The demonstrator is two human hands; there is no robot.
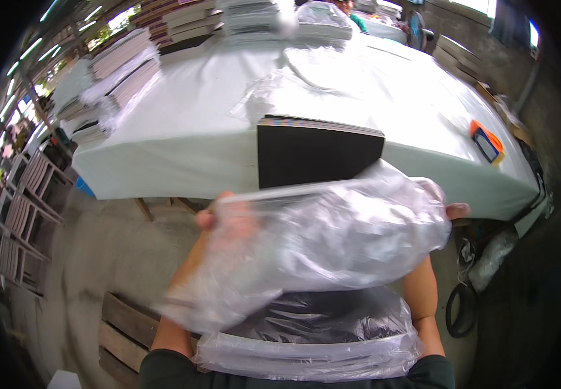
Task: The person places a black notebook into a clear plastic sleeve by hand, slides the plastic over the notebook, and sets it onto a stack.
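Note:
A clear plastic bag [352, 236] stretches between my hands, its left part smeared by motion. My left hand [221, 215] is closed on the bag's left end, partly seen through the film. At the right end, my right hand [457, 211] holds the bunched plastic; a bare digit sticks out and the other fingers are hidden behind the film. Just beyond the bag, a stack of black-faced boards [319, 154] stands at the table's near edge, with pale and coloured layers along its top. Against my body lies a pile of clear plastic bags [313, 353], dark showing through it.
A table [183, 152] under a whitish cover spans the view. Loose plastic film [274, 91] lies on it, with wrapped stacks [122, 78] at far left and an orange-and-blue object [486, 142] at right. A wooden pallet [122, 337] and chairs [24, 214] stand on the floor.

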